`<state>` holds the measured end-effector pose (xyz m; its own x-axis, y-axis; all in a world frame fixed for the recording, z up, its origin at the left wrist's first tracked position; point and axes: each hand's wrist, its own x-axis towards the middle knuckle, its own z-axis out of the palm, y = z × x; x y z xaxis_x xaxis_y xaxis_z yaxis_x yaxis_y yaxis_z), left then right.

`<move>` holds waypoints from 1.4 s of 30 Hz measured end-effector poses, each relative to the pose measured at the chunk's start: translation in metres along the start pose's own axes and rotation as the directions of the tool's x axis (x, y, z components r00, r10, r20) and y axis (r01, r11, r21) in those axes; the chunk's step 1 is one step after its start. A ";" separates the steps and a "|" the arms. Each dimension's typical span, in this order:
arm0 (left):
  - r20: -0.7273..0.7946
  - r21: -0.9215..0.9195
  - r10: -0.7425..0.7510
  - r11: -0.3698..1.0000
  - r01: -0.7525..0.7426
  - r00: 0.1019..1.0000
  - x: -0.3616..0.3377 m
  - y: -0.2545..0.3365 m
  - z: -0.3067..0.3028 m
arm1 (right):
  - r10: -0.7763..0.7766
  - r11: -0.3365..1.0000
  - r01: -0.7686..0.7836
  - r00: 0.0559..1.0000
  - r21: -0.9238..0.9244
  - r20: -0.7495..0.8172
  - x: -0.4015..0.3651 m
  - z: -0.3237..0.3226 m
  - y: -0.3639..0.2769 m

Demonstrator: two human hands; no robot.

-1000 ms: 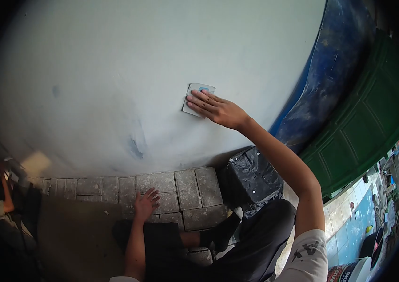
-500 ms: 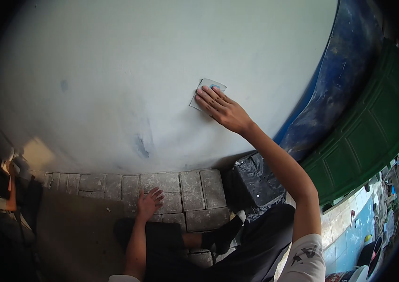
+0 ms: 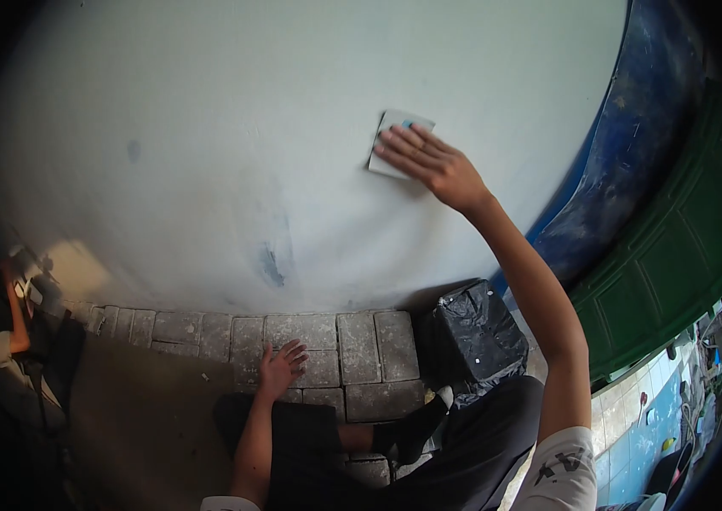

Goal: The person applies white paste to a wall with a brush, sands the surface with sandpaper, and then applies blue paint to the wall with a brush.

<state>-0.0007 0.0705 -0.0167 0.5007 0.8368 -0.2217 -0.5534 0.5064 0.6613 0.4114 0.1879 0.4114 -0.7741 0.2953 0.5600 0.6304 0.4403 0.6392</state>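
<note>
My right hand (image 3: 433,166) lies flat over a square sheet of sandpaper (image 3: 385,158), pale grey with a blue mark, and holds it against the white wall (image 3: 208,111). Its fingers are stretched out and close together across the sheet; the sheet's far side is hidden. Below, my left hand (image 3: 280,370) is held with its fingers apart and nothing in it, over the grey paving bricks (image 3: 359,349) near my knee. Lower on the wall is a dark chipped patch (image 3: 272,264), with a fainter grey spot (image 3: 134,152) up to its left.
A box-like thing wrapped in black plastic (image 3: 476,332) stands by the wall near my foot. To the right are a blue stained sheet (image 3: 625,145) and a green panelled piece (image 3: 659,272). At the left edge another person's arm (image 3: 16,311) shows beside a brown flat surface (image 3: 144,409).
My right hand and the sandpaper have slid up and slightly right along the wall. The view has shifted a little; my left hand stays low, still open.
</note>
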 end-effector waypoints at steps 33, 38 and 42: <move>0.011 -0.020 0.027 0.999 -0.027 1.000 -0.003 0.001 0.005 | -0.153 0.985 0.142 0.982 -0.096 -0.109 0.119 -0.018 0.023; 0.008 -0.022 0.042 0.999 -0.042 0.999 -0.006 0.003 0.006 | -0.398 0.917 0.398 0.917 -0.029 0.022 0.129 -0.008 -0.004; 0.011 -0.026 0.039 0.999 -0.039 0.999 -0.005 0.002 0.005 | -0.246 0.964 0.235 0.966 -0.126 -0.076 0.146 -0.010 -0.001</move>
<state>-0.0007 0.0665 -0.0105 0.4855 0.8538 -0.1878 -0.5899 0.4785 0.6504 0.2984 0.2220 0.4985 -0.8986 0.1128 0.4240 0.4327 0.3874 0.8140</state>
